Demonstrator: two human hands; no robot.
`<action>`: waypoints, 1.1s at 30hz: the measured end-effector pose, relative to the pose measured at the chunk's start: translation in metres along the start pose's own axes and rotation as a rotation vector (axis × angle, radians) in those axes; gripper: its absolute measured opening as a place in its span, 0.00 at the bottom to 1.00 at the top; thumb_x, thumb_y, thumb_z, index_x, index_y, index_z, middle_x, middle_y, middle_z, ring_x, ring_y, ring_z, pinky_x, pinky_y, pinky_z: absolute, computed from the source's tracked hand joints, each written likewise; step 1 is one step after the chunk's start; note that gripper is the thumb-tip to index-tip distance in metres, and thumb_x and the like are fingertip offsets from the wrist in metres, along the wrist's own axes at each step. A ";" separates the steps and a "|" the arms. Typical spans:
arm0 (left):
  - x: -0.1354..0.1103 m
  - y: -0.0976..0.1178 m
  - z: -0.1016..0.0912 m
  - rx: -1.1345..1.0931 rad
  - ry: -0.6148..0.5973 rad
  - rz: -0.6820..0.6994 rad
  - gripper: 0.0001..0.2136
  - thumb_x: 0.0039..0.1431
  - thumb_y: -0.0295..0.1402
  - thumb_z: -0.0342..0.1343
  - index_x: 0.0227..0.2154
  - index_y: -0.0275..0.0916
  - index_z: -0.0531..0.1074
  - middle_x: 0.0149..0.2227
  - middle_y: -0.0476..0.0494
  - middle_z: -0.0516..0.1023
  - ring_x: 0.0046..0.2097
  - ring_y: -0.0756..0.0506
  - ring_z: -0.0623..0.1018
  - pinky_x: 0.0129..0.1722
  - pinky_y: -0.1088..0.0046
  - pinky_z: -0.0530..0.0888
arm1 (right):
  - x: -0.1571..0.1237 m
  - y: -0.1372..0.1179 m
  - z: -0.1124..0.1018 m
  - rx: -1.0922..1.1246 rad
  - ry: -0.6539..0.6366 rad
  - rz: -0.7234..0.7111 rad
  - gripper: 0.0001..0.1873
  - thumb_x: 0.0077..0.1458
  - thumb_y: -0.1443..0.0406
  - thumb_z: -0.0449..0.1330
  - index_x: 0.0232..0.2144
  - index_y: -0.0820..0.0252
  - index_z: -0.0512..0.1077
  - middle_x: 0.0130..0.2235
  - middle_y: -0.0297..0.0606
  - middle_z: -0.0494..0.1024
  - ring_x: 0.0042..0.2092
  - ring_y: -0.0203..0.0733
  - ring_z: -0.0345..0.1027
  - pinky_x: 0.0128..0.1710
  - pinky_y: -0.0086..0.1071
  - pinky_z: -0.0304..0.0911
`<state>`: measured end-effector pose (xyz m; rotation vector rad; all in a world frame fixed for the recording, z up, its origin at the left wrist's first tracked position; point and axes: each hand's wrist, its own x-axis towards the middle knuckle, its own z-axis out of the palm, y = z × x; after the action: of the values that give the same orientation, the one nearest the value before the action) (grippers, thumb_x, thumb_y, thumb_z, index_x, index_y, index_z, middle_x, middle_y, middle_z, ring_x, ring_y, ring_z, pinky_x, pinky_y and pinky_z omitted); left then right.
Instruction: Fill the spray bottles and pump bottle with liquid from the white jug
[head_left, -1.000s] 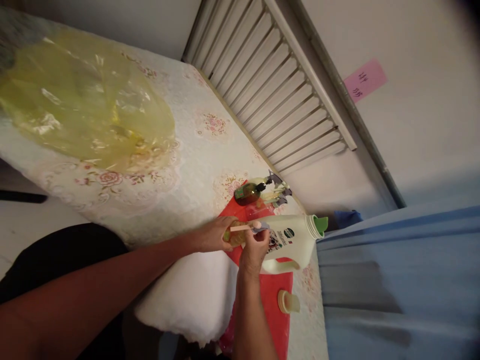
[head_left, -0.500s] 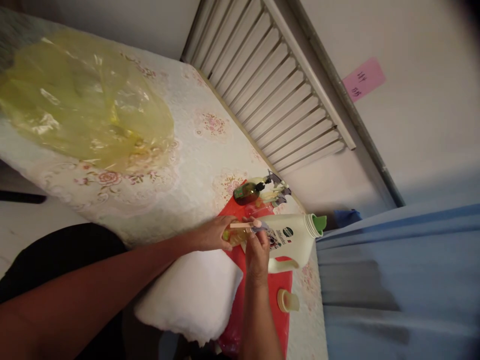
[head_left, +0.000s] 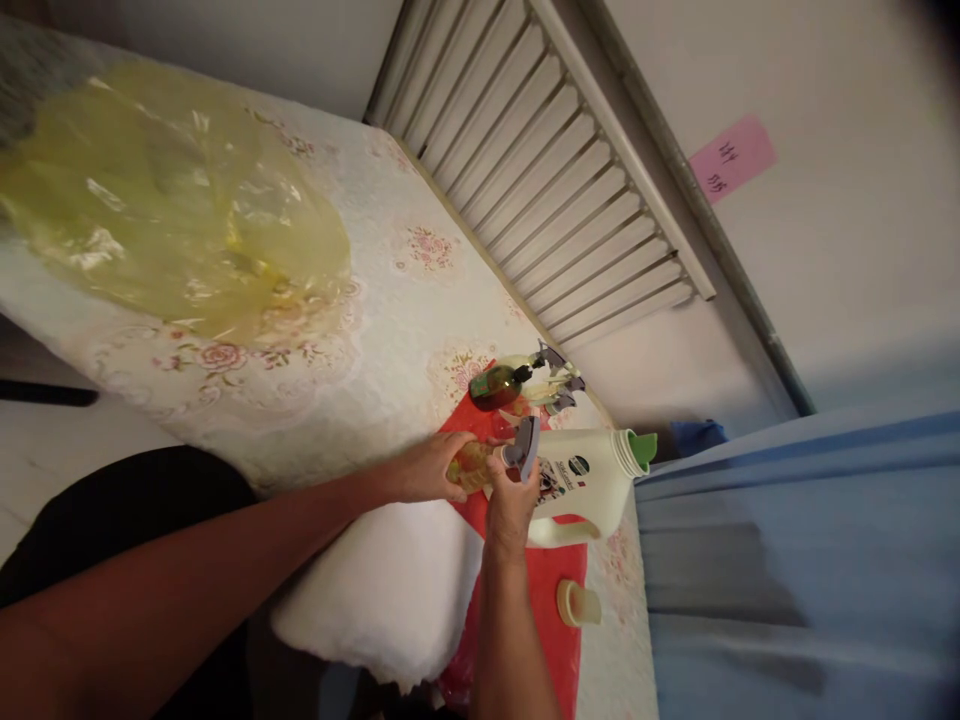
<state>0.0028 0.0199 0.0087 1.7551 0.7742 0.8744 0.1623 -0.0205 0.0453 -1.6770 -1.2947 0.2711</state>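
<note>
My left hand (head_left: 429, 468) is wrapped round a small bottle of yellow liquid (head_left: 471, 467) standing on a red mat (head_left: 546, 590). My right hand (head_left: 511, 500) pinches the bottle's grey spray head (head_left: 524, 447) at the bottle's top. Right behind them stands a white jug with a green spout (head_left: 592, 475). Two more small spray bottles (head_left: 517, 381) stand further back on the mat.
A loose beige cap (head_left: 577, 603) lies on the red mat near me. A white cloth (head_left: 382, 590) hangs over the table edge. A yellow plastic bag (head_left: 172, 205) lies on the floral tablecloth. A slatted radiator cover (head_left: 555, 170) and a blue curtain (head_left: 795, 560) stand behind.
The thin tube that lay across the bottle between my hands is out of sight; the grey spray head now sits upright on the bottle's top under my right fingers.
</note>
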 end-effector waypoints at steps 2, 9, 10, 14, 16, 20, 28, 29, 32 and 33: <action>0.000 0.000 0.000 -0.001 -0.009 -0.003 0.35 0.39 0.33 0.67 0.54 0.44 0.63 0.53 0.41 0.73 0.53 0.35 0.72 0.52 0.59 0.70 | -0.003 -0.005 -0.003 0.125 -0.045 0.040 0.24 0.44 0.57 0.65 0.44 0.62 0.71 0.40 0.40 0.79 0.40 0.43 0.72 0.42 0.35 0.66; 0.000 0.001 -0.002 -0.023 -0.007 -0.006 0.35 0.40 0.33 0.66 0.55 0.43 0.64 0.52 0.40 0.73 0.55 0.33 0.71 0.51 0.59 0.70 | -0.007 -0.014 -0.011 0.450 -0.219 0.112 0.19 0.50 0.59 0.63 0.44 0.61 0.73 0.42 0.42 0.79 0.46 0.46 0.73 0.51 0.43 0.65; 0.000 0.001 -0.001 -0.023 -0.007 -0.004 0.35 0.39 0.33 0.67 0.55 0.42 0.64 0.53 0.39 0.72 0.55 0.32 0.71 0.51 0.58 0.70 | -0.005 -0.012 -0.010 0.458 -0.218 0.120 0.19 0.49 0.59 0.63 0.43 0.61 0.73 0.42 0.41 0.80 0.46 0.46 0.73 0.50 0.43 0.66; 0.001 0.000 0.000 -0.019 -0.007 -0.004 0.36 0.39 0.33 0.67 0.55 0.41 0.64 0.53 0.38 0.72 0.55 0.32 0.71 0.52 0.58 0.69 | 0.001 -0.009 -0.008 0.372 -0.178 0.113 0.20 0.44 0.60 0.67 0.41 0.60 0.73 0.41 0.40 0.80 0.44 0.45 0.74 0.47 0.40 0.67; 0.001 -0.001 0.000 -0.019 -0.004 -0.002 0.36 0.39 0.33 0.67 0.55 0.41 0.64 0.53 0.39 0.73 0.55 0.32 0.71 0.51 0.58 0.69 | 0.003 -0.010 -0.008 0.237 -0.127 0.087 0.21 0.42 0.59 0.67 0.40 0.61 0.73 0.39 0.39 0.80 0.41 0.45 0.74 0.45 0.38 0.67; 0.000 0.002 -0.002 -0.011 -0.012 -0.001 0.35 0.39 0.32 0.66 0.55 0.41 0.64 0.52 0.39 0.73 0.53 0.33 0.72 0.50 0.59 0.71 | -0.001 -0.015 -0.009 0.174 -0.118 0.035 0.23 0.43 0.57 0.65 0.42 0.61 0.74 0.39 0.39 0.80 0.42 0.44 0.73 0.45 0.38 0.67; 0.002 -0.002 0.002 0.035 -0.003 0.007 0.35 0.40 0.30 0.66 0.55 0.39 0.63 0.51 0.39 0.73 0.53 0.35 0.73 0.49 0.59 0.72 | -0.003 -0.013 -0.008 0.383 -0.202 0.106 0.19 0.45 0.60 0.67 0.41 0.59 0.74 0.42 0.38 0.80 0.44 0.45 0.74 0.48 0.39 0.67; 0.002 -0.003 0.003 0.042 -0.004 0.010 0.35 0.40 0.31 0.66 0.55 0.39 0.63 0.51 0.39 0.73 0.53 0.35 0.73 0.49 0.59 0.72 | -0.003 -0.014 -0.008 0.340 -0.187 0.098 0.19 0.44 0.60 0.67 0.40 0.59 0.74 0.42 0.37 0.80 0.44 0.44 0.74 0.47 0.39 0.67; 0.004 -0.008 0.005 0.049 -0.007 0.018 0.36 0.40 0.32 0.67 0.55 0.39 0.63 0.52 0.39 0.73 0.53 0.36 0.73 0.50 0.59 0.72 | -0.003 -0.020 -0.009 0.205 -0.162 0.064 0.22 0.43 0.60 0.67 0.42 0.60 0.74 0.42 0.39 0.81 0.44 0.45 0.74 0.47 0.38 0.67; 0.004 -0.009 0.005 0.049 -0.007 0.017 0.37 0.40 0.33 0.67 0.56 0.39 0.62 0.52 0.38 0.72 0.53 0.35 0.73 0.51 0.58 0.71 | -0.004 -0.023 -0.010 0.159 -0.163 0.051 0.23 0.43 0.59 0.67 0.43 0.61 0.74 0.43 0.40 0.81 0.45 0.46 0.74 0.47 0.38 0.67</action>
<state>0.0086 0.0236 -0.0008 1.8090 0.7829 0.8673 0.1529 -0.0301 0.0672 -1.5798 -1.3139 0.5371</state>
